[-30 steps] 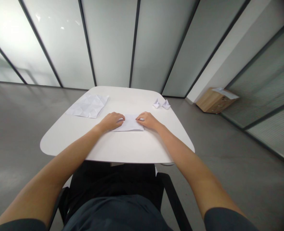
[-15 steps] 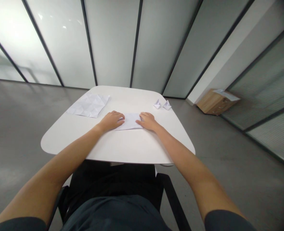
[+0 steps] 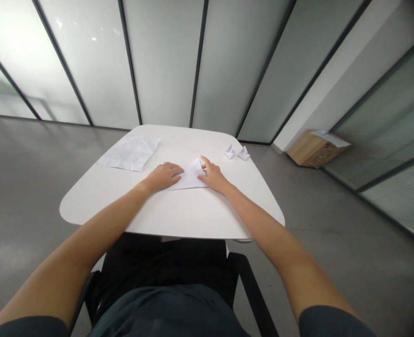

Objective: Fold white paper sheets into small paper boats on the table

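Note:
A folded sheet of white paper (image 3: 188, 179) lies on the table between my hands, its far right part raised and bent upward. My left hand (image 3: 164, 176) rests flat across the paper's left end, fingers stretched out. At the right end, my right hand (image 3: 214, 177) has its thumb on the near face and its fingers behind the lifted part, gripping it. Its lower fingers are partly hidden.
A creased, unfolded paper sheet (image 3: 131, 153) lies at the table's far left. Two small folded paper boats (image 3: 230, 151) (image 3: 243, 153) stand at the far right of the white table (image 3: 189, 213). A cardboard box (image 3: 314, 149) is on the floor beyond.
My right hand has raised the far right part of the paper, which lay flat before; its fingers have moved slightly up and left. My left hand stays nearly in place.

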Demonstrator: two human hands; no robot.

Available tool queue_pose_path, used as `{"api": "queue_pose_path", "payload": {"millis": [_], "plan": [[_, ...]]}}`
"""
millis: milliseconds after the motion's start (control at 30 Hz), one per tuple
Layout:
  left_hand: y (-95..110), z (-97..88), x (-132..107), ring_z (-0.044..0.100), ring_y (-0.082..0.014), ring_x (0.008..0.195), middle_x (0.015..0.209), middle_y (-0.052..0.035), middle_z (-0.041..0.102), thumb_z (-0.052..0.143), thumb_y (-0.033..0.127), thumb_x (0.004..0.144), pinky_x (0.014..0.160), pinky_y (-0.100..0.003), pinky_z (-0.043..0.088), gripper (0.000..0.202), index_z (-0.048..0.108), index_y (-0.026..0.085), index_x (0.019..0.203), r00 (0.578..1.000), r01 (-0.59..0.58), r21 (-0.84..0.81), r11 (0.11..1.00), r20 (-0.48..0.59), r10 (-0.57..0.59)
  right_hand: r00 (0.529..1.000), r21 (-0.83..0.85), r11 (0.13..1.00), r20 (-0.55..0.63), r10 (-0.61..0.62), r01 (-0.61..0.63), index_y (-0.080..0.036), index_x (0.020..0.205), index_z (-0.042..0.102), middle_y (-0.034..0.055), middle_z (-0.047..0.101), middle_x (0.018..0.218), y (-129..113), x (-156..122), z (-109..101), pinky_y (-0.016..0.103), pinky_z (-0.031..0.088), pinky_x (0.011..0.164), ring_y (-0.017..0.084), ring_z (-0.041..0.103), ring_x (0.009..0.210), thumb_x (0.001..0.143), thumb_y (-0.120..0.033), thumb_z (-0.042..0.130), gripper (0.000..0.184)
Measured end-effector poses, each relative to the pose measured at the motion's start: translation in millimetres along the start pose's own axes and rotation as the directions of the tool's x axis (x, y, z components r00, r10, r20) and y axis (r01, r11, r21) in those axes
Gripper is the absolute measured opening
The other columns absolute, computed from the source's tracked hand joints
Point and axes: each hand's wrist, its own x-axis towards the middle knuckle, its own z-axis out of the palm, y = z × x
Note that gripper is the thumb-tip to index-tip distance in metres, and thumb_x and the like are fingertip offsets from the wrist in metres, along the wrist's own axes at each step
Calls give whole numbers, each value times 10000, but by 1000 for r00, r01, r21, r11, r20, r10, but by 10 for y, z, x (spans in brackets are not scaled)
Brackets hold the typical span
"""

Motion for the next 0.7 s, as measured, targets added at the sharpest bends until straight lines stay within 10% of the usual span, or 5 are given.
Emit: {"api": "queue_pose_path", "payload": {"millis": [200, 433, 700], "plan": [[-19, 35, -13, 532, -304, 1437, 1594, -69, 573, 384, 460, 1095, 1203, -511, 417, 498, 609, 338, 1523, 998, 18, 16, 1000, 62, -19, 997, 34, 997, -29, -68, 69, -179, 1684, 268, 115, 762, 1245, 7, -7, 36, 480, 443, 1104, 302, 654, 1190, 894, -172, 629, 869], [26, -1, -21, 552, -317, 1410, 1534, -131, 608, 471, 462, 1057, 1196, -493, 427, 559, 506, 233, 1565, 995, 89, -9, 996, 42, -89, 975, -17, 977, 71, -212, 213, -207, 1335, 752, 98, 771, 1179, 33, 6, 54, 414, 465, 1050, 274, 649, 1119, 885, -98, 577, 495], [-8, 22, -7, 538, -312, 1434, 1583, -77, 585, 407, 471, 1082, 1206, -513, 418, 528, 564, 292, 1553, 997, 48, 4, 999, 55, -48, 960, 11, 965, 91, -264, 264, -235, 1203, 835, 89, 754, 1141, 79, 21, 102, 406, 482, 1064, 254, 651, 1096, 875, -84, 575, 445]]}}
